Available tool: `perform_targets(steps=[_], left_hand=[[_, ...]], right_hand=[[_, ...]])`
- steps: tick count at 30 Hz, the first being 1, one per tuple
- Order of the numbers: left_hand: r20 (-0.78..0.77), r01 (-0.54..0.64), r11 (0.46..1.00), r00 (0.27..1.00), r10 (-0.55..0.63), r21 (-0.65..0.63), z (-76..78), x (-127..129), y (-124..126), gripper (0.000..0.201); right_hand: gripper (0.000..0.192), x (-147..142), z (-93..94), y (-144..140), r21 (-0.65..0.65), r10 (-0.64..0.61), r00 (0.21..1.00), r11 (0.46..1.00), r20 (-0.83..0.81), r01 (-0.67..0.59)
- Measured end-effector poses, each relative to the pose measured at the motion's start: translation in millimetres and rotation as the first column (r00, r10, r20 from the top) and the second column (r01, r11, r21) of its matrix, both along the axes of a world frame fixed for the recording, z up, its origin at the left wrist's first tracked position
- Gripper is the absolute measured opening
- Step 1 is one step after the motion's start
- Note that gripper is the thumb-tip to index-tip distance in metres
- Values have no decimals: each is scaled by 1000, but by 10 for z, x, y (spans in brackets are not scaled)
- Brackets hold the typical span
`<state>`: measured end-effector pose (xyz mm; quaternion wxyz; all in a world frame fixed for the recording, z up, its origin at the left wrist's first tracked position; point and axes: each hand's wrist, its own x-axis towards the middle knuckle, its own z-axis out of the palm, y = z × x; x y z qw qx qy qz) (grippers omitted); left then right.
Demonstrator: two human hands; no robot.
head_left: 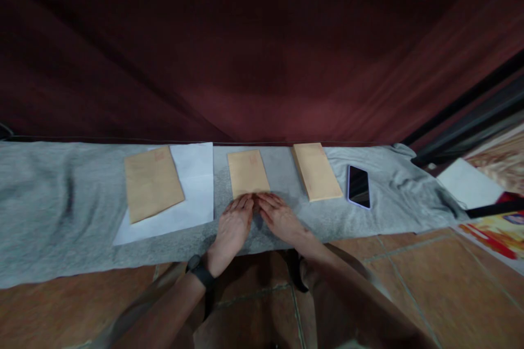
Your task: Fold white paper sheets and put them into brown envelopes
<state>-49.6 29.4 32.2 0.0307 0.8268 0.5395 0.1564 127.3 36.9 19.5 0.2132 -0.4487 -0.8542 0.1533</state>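
A small brown paper envelope (pixel 249 169) lies in the middle of the grey cloth, with a faint reddish print near its far right corner. Both my hands are at its near edge, fingertips almost meeting. My left hand (pixel 236 223) has its fingers closed together on the left part of that edge, and a dark watch (pixel 200 271) circles the wrist. On the right part, my right hand (pixel 281 219) is closed in the same way. The near edge and whatever is beneath the fingers are hidden by the hands.
On the left, another brown envelope (pixel 153 185) overlaps a white paper sheet (pixel 201 196). A stack of brown envelopes (pixel 319 172) and a phone (pixel 358 186) lie to the right. The grey cloth (pixel 94 245) runs along a dark red curtain (pixel 254 65).
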Motion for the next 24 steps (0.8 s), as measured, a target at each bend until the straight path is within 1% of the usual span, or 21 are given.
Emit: perform_targets(steps=[2,5,8,10,18,24], left_hand=[[-3,0,1000,1000,0,-6,14,-3,-2,36],[-14,4,1000,1000,-4,-14,18,-6,-6,36],[-19,1,1000,1000,-1,-6,-11,-8,-6,37],[-19,-1,1000,1000,1,0,-37,-10,-5,38],[-44,-25,999,999,24,-28,-68,-21,4,43],[-53,-25,999,998,23,-35,-50,-21,1,44]], right_hand=[[45,-75,-20,-75,-3,19,1000,1000,13,-19],[51,-141,-64,-173,1,13,999,1000,42,-13],[59,-145,-95,-233,21,-2,996,1000,86,1],[61,-130,-103,-253,41,-10,993,999,119,5],[60,-85,-136,-247,97,-22,976,995,218,0],[60,-34,-166,-180,96,-110,964,991,242,89]])
